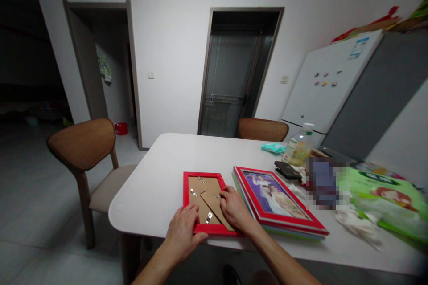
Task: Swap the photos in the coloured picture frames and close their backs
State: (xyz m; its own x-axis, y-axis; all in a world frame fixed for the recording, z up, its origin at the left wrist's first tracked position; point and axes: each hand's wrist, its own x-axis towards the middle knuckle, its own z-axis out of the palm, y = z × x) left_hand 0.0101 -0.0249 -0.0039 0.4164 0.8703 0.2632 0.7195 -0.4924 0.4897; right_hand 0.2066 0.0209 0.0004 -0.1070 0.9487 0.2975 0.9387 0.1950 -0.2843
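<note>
A red picture frame (pixel 186 193) lies face down on the white table, its brown backing board (pixel 197 207) turned up. Small metal clips (pixel 209 217) are set around the board, and a stand leg (pixel 217 207) lies along it. My left hand (pixel 182 231) grips the near left corner, fingers over the border and thumb along the near edge. At the right border, my right hand (pixel 234 207) has its fingers curled beside a clip; the fingertips are partly hidden. Just right of it, a larger red frame with a photo (pixel 274 193) tops a stack of frames.
On the table's right side are a bottle of yellowish liquid (pixel 298 147), a black wallet-like item (pixel 287 170), a teal packet (pixel 273 148), crumpled tissue (pixel 359 225) and a green package (pixel 388 196). Wooden chairs (pixel 83 144) stand left and behind; a fridge (pixel 329 75) is back right.
</note>
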